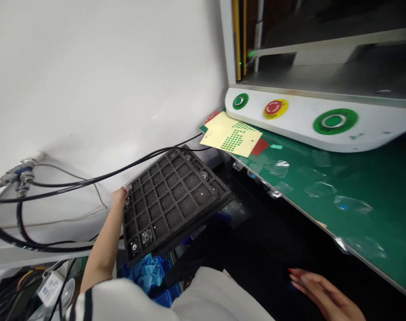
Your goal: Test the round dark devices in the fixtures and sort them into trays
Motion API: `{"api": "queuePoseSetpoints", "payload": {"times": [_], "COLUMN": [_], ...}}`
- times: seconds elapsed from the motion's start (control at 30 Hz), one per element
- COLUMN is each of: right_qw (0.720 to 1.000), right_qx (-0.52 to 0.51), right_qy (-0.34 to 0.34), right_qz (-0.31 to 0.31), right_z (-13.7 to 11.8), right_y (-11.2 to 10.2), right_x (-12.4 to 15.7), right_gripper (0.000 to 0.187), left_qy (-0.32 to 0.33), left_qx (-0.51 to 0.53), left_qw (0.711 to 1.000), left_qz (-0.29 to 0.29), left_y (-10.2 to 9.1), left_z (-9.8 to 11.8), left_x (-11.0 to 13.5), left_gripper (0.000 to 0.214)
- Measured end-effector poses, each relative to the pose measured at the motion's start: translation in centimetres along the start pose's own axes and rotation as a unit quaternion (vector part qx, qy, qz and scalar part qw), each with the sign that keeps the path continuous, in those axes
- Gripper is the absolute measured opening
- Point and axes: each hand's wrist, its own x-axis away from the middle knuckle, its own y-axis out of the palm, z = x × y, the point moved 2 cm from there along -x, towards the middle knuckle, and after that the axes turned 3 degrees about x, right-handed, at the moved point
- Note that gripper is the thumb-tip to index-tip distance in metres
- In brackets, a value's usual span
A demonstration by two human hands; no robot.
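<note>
My left hand (120, 195) reaches to the left edge of a black foam tray (166, 189) divided into square compartments. Its fingers are closed at the corner, beside a small black part with a round centre (128, 202); a greyish bit shows at the fingertips, too small to name. Similar black parts (147, 236) sit in several compartments along the near and far sides, while many middle compartments hold none. At lower right, my right hand (323, 290) is held above a dark area, its fingers bent together. Red shows at a fingertip; what they pinch, if anything, I cannot make out.
A white machine panel (290, 118) with green buttons and a red stop button stands at right. Beneath it, a green bench (357, 178) bears clear film pieces and yellow dotted sheets (231, 136). Black cables (122, 169) cross above the tray. Blue bins (163, 298) are below.
</note>
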Motion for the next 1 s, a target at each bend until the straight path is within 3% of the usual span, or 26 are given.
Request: {"api": "queuePoseSetpoints", "payload": {"times": [0.1, 0.2, 0.37, 0.5, 0.6, 0.7, 0.87, 1.0], "right_qw": [0.998, 0.996, 0.990, 0.984, 0.982, 0.980, 0.981, 0.983], "right_qx": [0.009, -0.006, -0.035, -0.057, -0.065, -0.065, -0.059, -0.051], "right_qy": [-0.042, -0.075, -0.117, -0.145, -0.158, -0.162, -0.156, -0.148], "right_qz": [-0.039, -0.055, -0.073, -0.082, -0.087, -0.092, -0.103, -0.096], "right_z": [-1.5, -2.4, -2.6, -2.6, -2.6, -2.7, -2.6, -2.6], "right_y": [1.0, 1.4, 0.9, 0.6, 0.5, 0.5, 0.6, 0.7], "right_x": [0.7, 1.0, 1.0, 1.1, 1.0, 0.7, 0.6, 0.5], "right_gripper": [0.060, 0.057, 0.054, 0.053, 0.053, 0.055, 0.053, 0.054], "left_qy": [0.001, 0.015, 0.003, -0.051, -0.087, -0.102, -0.090, -0.063], "left_qx": [0.053, 0.105, 0.155, 0.158, 0.168, 0.195, 0.220, 0.195], "left_qw": [0.996, 0.972, 0.881, 0.822, 0.804, 0.807, 0.836, 0.850], "left_qz": [-0.077, -0.208, -0.447, -0.544, -0.564, -0.547, -0.494, -0.485], "left_y": [1.5, 4.1, 10.6, 16.0, 18.9, 20.7, 22.4, 23.4], "left_z": [1.1, 1.9, 2.3, 1.7, 1.0, 0.2, -1.3, -1.8], "left_x": [5.1, 12.4, 26.6, 34.6, 38.1, 40.1, 41.0, 40.8], "left_gripper": [0.024, 0.011, 0.028, 0.016, 0.015, 0.019, 0.028, 0.027]}}
